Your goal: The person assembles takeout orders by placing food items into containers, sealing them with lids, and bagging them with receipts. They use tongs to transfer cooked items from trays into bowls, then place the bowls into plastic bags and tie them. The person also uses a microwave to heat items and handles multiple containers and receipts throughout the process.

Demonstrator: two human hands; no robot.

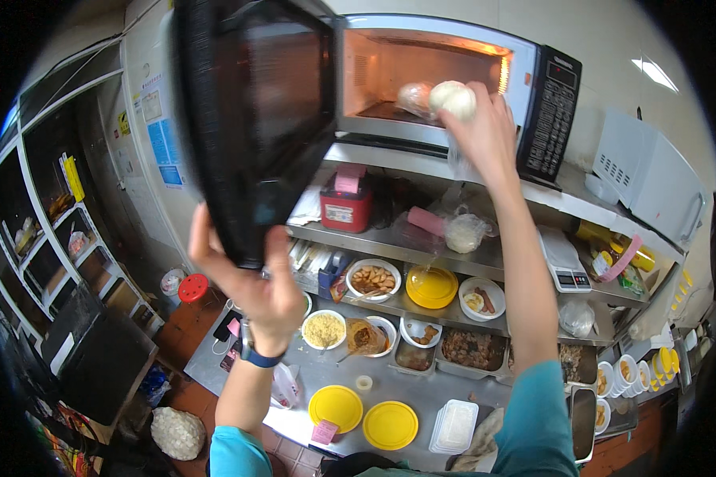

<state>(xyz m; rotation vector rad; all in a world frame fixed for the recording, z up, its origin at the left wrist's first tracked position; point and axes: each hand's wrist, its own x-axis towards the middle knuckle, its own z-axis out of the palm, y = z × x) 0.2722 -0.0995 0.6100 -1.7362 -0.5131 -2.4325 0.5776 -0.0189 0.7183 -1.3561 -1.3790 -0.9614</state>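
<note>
Overhead, at one o'clock, stands a lit white microwave oven [527, 60], its black door [282, 103] swung open. The left hand [250, 290] curves half open about the door's lower corner; firmness of hold cannot be told. The right hand [485, 131] closes on a round white item in clear plastic [453, 98] at the oven's mouth. At six o'clock, a grey metal counter [414, 385] bears two round yellow lids [391, 425]; between eight and nine, a round red stool [192, 288] stands on reddish-brown floor tiles [184, 334].
</note>
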